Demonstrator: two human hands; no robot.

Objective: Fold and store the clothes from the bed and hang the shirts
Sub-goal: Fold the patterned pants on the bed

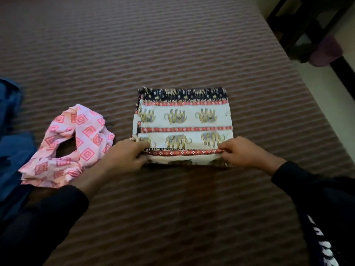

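Observation:
A folded elephant-print cloth (184, 120), white with red and dark bands, lies flat in the middle of the brown striped bed (172, 45). My left hand (126, 154) pinches its near left corner. My right hand (244, 150) pinches its near right corner along the red border. Left of my left hand, a crumpled pink garment (75, 144) with a red diamond pattern sits unfolded on the bed. A blue garment (11, 131) is heaped at the far left edge, partly cut off by the frame.
The bed's right edge runs diagonally at the upper right, with pale floor (326, 96) beyond it. Dark furniture legs (299, 25) and a purple object (326, 50) stand there. Striped bedcover stretches beyond the cloth and nearer to me.

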